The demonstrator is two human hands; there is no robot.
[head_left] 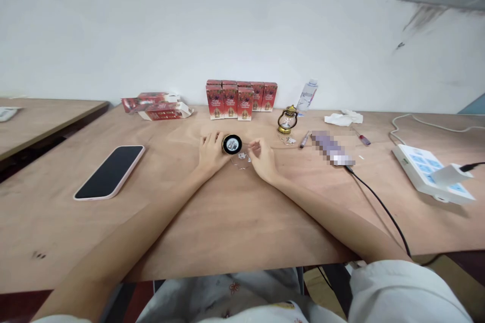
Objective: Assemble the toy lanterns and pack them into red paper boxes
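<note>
My left hand [211, 152] is closed around the side of a small lantern [232, 144], tipped so that its round black base with a gold rim and a white label in the middle faces me. The rest of its body is hidden. To the right of it, my right hand [262, 159] is apart from the lantern, its thumb and fingertips pinched together; anything between them is too small to make out. On the table between and below the hands lie a thin bent wire [240, 167] and a small white piece [242, 156].
Red printed boxes [230, 102] stand by the wall, with flattened cartons [162, 107] to their left. Rightward are an upright gold lantern [287, 120], a bottle [307, 97], a marker-like tube [304, 140], tissue [343, 118], a screwdriver [364, 139], a cabled phone [329, 147] and a power strip [420, 161]. Another phone [110, 172] lies left.
</note>
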